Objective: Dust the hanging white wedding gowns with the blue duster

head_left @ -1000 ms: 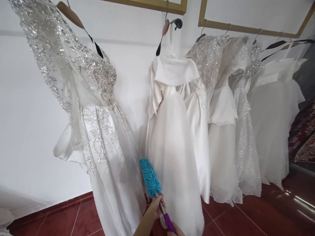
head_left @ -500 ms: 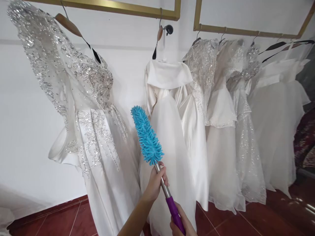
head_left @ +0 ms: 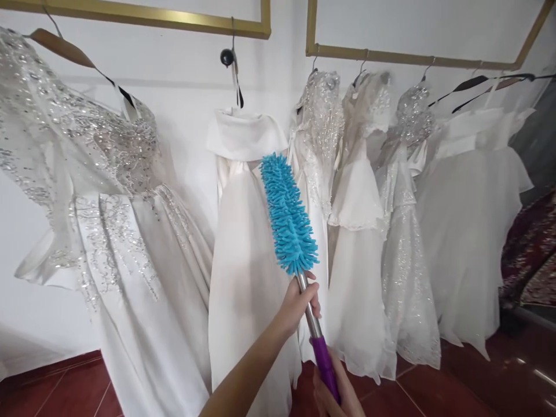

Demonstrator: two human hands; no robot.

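You are gripping a duster (head_left: 289,214) with both hands. Your left hand (head_left: 297,304) is wrapping its fingers around the metal shaft just below the blue head, and your right hand (head_left: 336,397) is clamping its fingers on the purple handle (head_left: 325,362) lower down. Above your fingers, the head is rising in front of a plain white gown (head_left: 245,243); a beaded gown (head_left: 104,220) is hanging off to their left.

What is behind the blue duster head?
Behind the duster head, held up by the left hand and right hand, hang white dresses on a gold rail. The head covers the gap between two dresses, so the wall there is unseen.
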